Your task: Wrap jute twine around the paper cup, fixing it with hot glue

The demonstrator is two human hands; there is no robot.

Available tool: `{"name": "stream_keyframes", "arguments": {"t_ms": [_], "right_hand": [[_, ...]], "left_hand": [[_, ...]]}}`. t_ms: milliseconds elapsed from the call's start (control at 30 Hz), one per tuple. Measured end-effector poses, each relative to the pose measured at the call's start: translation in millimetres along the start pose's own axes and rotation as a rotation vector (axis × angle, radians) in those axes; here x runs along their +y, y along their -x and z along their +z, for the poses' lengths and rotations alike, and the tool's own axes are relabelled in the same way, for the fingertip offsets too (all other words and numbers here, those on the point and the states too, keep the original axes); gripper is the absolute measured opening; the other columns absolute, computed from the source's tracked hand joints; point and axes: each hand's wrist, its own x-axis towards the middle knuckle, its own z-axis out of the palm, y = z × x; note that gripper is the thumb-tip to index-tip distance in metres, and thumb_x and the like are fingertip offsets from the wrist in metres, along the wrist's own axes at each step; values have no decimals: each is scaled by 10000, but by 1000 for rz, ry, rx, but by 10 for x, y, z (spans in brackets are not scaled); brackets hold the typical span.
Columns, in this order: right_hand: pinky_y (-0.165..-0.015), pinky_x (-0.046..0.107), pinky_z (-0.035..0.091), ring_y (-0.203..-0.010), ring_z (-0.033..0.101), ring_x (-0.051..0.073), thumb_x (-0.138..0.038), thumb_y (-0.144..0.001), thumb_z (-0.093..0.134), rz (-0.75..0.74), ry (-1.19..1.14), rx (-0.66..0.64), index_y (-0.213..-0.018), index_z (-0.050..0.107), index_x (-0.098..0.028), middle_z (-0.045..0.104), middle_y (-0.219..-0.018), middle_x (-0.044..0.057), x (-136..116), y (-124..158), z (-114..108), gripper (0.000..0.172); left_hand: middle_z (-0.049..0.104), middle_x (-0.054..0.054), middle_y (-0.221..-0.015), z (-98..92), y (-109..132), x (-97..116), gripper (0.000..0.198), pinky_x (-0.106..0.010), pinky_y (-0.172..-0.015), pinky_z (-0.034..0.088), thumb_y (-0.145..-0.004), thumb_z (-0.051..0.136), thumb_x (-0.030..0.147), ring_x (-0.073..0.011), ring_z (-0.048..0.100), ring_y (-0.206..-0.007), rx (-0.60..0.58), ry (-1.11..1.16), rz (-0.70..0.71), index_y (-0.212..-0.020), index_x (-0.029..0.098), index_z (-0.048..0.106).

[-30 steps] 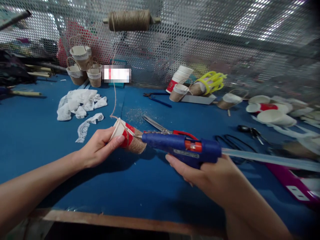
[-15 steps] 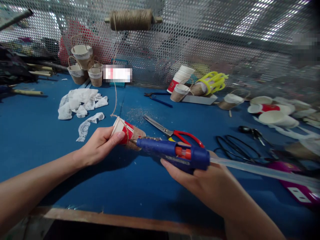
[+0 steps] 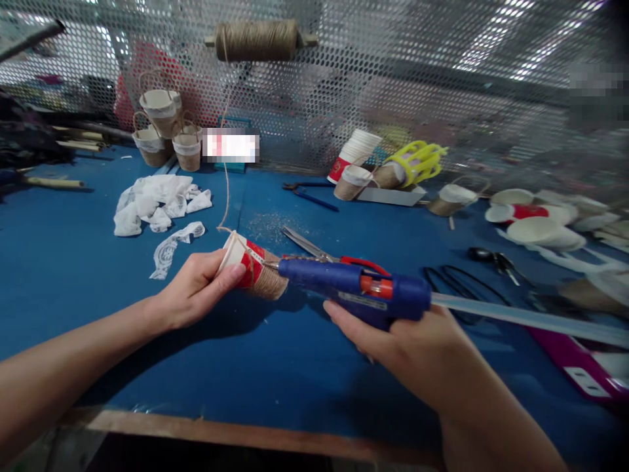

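Note:
My left hand (image 3: 196,292) is closed around a red and white paper cup (image 3: 251,267) lying sideways, its lower half wrapped in brown twine. A strand of twine (image 3: 226,190) runs from the cup up to a twine spool (image 3: 258,40) on the mesh wall. My right hand (image 3: 407,341) grips a blue hot glue gun (image 3: 354,292) with a clear glue stick (image 3: 531,318) out its back. The gun's nozzle touches the cup's twine edge.
Red-handled scissors (image 3: 339,259) lie just behind the gun on the blue table (image 3: 73,262). White lace scraps (image 3: 152,203) lie at left, finished twine baskets (image 3: 162,131) at back left, stacked cups (image 3: 356,154) and a yellow holder (image 3: 417,160) at back, black scissors (image 3: 491,259) at right.
The glue gun drew back to the right a little after pushing left; the cup has turned slightly in my left hand, showing more twine wrap.

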Motion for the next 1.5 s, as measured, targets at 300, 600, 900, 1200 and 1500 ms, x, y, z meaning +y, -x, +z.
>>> {"name": "stream_keyframes", "arguments": {"t_ms": [300, 600, 900, 1200, 1500], "right_hand": [[-400, 257, 312, -383, 420, 122, -279, -734, 453, -2, 1, -103, -655, 664, -260, 506, -416, -9, -60, -159, -80, 225], [-417, 259, 408, -359, 480, 120, -372, -724, 568, 448, -357, -168, -512, 480, -232, 474, -368, -38, -156, -249, -60, 270], [-401, 210, 335, -396, 422, 67, -312, -670, 639, 581, -791, -18, -646, 505, -166, 480, -463, -51, 111, -429, -8, 200], [-483, 208, 403, -480, 498, 86, -337, -778, 521, 739, -372, 78, -596, 528, -148, 593, -589, 43, 562, -814, 182, 262], [-613, 299, 394, -787, 596, 273, -395, -741, 562, 755, 79, 3, -554, 587, -139, 632, -685, 151, 833, -1004, 295, 319]], "left_hand": [[500, -4, -642, 14, 17, -2, 261, -209, -527, 378, -893, 362, 203, -93, 443, -565, 17, -45, 192, -679, 139, 496], [506, -9, -625, -1, 4, 46, 310, -226, -540, 386, -903, 336, 243, -106, 439, -570, 5, -75, 244, -644, 154, 483], [476, -3, -624, 4, -4, -41, 304, -219, -529, 370, -880, 351, 260, -100, 423, -555, 14, -50, 71, -653, 121, 499], [490, -6, -623, 30, -13, -110, 358, -236, -529, 379, -873, 342, 352, -109, 419, -564, 48, 29, -65, -696, 108, 535], [515, -21, -652, 29, -25, -61, 344, -273, -586, 408, -872, 320, 339, -125, 451, -589, 4, 62, -41, -716, 111, 524]]}}
